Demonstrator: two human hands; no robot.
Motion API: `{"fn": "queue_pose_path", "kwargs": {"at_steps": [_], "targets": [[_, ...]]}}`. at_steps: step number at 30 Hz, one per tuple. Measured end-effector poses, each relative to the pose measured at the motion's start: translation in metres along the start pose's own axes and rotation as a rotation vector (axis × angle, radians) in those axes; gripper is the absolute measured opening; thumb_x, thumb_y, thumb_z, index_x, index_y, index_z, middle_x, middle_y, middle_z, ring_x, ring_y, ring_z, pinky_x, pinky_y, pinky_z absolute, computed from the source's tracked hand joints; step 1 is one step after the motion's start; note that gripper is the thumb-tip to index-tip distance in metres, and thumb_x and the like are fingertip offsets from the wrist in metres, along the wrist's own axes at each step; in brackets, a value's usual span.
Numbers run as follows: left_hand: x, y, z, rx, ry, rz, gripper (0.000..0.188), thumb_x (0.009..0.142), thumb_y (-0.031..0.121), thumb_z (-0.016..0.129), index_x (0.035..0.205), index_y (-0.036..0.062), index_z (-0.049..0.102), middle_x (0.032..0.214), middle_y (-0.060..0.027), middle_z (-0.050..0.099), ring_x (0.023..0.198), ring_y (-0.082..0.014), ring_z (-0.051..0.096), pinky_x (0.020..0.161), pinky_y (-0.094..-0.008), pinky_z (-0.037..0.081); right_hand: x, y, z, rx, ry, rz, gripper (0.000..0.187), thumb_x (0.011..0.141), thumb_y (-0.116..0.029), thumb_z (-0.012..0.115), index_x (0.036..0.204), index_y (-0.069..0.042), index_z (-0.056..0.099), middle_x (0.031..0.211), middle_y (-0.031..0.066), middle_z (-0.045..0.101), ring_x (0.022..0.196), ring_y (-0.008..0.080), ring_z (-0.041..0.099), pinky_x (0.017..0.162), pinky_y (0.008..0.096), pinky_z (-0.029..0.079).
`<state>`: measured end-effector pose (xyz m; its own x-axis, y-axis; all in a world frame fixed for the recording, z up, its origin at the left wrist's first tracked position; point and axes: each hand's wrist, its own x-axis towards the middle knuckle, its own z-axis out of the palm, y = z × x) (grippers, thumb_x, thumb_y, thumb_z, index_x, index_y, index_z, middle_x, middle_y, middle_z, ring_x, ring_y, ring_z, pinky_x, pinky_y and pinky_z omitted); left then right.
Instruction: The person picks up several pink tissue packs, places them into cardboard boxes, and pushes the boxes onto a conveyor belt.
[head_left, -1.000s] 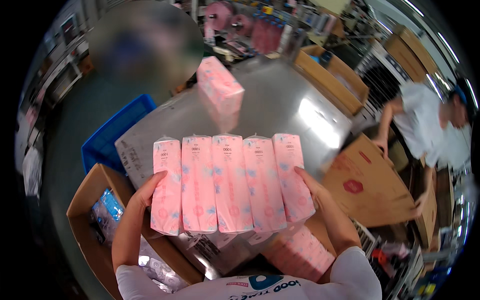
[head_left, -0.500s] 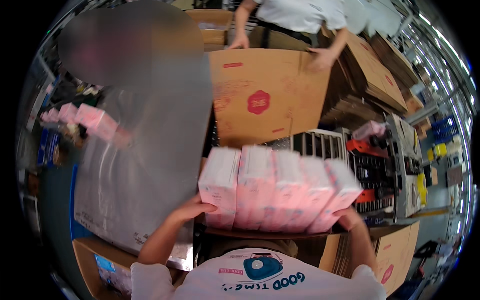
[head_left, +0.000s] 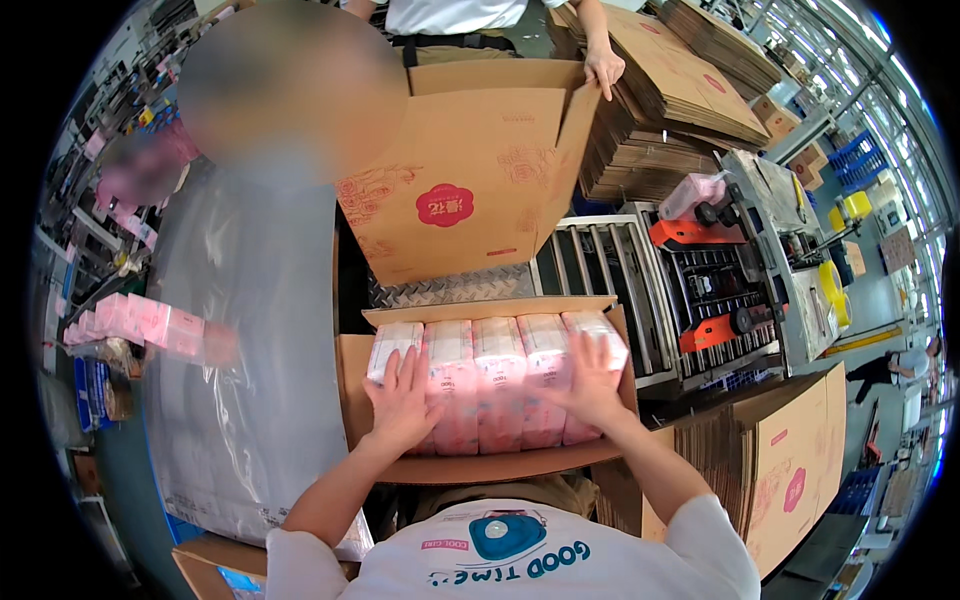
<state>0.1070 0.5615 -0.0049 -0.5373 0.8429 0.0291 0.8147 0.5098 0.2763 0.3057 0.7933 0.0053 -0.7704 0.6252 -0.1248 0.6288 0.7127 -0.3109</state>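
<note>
Pressing flat on a row of pink tissue packs (head_left: 497, 385): left hand (head_left: 403, 397) with fingers (head_left: 392, 368) spread and released, lying on the two leftmost packs; right hand (head_left: 590, 384) likewise open, fingers splayed over the two rightmost packs. Grasping nothing with either hand, only resting on top.

Lying side by side, five packs in all, long sides touching, filling the open cardboard box (head_left: 350, 400) directly in front of the torso. Box flaps standing open at the near and far edges.

Sitting just left of the box: a clear plastic sheet (head_left: 245, 380) draped over the table, with further pink packs (head_left: 150, 322) at its far left edge, blurred.

Showing to the right of the box: a roller conveyor section (head_left: 600, 265) and a carton-sealing machine (head_left: 730, 270) with orange parts; a stack of flat cartons (head_left: 770, 470) leaning nearer, lower right.

Standing beyond the box: a second, larger carton (head_left: 470, 175) being held upright, a red round mark on its side. Co-worker's hand (head_left: 603, 70) gripping its top right corner. Piled flat cardboard (head_left: 680, 90) lying behind that, farthest back.
</note>
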Motion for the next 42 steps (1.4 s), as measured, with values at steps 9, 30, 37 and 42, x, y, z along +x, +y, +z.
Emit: {"fn": "queue_pose_path", "kwargs": {"at_steps": [9, 30, 37, 42], "targets": [[0.084, -0.046, 0.076, 0.031, -0.536, -0.069, 0.099, 0.065, 0.048, 0.071, 0.141, 0.0084, 0.022, 0.144, -0.0128, 0.025, 0.135, -0.0281, 0.019, 0.095, -0.0683, 0.019, 0.101, 0.011, 0.060, -0.005, -0.503, 0.271, 0.094, 0.066, -0.059, 0.065, 0.138, -0.012, 0.027, 0.147, 0.0106, 0.019, 0.137, 0.0304, 0.009, 0.090, 0.0790, 0.013], [-0.096, 0.070, 0.035, -1.157, -0.065, -0.666, 0.055, 0.086, 0.023, 0.058, 0.130, -0.0026, 0.039, 0.133, -0.0151, 0.041, 0.125, -0.0256, 0.037, 0.105, -0.0365, 0.026, 0.008, 0.211, -0.093, -0.165, -0.232, 0.273, 0.040, 0.080, -0.039, 0.052, 0.082, -0.003, 0.068, 0.087, 0.0206, 0.065, 0.087, 0.0349, 0.063, 0.078, 0.0429, 0.050], [-0.031, 0.069, 0.039, -1.340, -0.364, -0.574, 0.069, 0.082, 0.018, 0.062, 0.136, -0.0050, 0.025, 0.138, -0.0230, 0.033, 0.126, -0.0304, 0.036, 0.103, -0.0379, 0.030, -0.047, 0.210, -0.024, 0.151, -0.698, 0.327, 0.064, 0.078, -0.056, 0.054, 0.109, 0.000, 0.055, 0.107, 0.0204, 0.060, 0.107, 0.0297, 0.055, 0.089, 0.0372, 0.044], [0.000, 0.117, 0.097, -0.252, -0.172, 0.312, 0.074, 0.081, 0.039, 0.062, 0.133, -0.0032, 0.031, 0.135, -0.0244, 0.036, 0.124, -0.0362, 0.038, 0.103, -0.0419, 0.031, -0.075, 0.217, -0.008, 0.429, -0.709, -0.092, 0.093, 0.070, -0.066, 0.058, 0.127, 0.005, 0.039, 0.139, 0.0237, 0.032, 0.126, 0.0341, 0.036, 0.101, 0.0385, 0.034]]}}
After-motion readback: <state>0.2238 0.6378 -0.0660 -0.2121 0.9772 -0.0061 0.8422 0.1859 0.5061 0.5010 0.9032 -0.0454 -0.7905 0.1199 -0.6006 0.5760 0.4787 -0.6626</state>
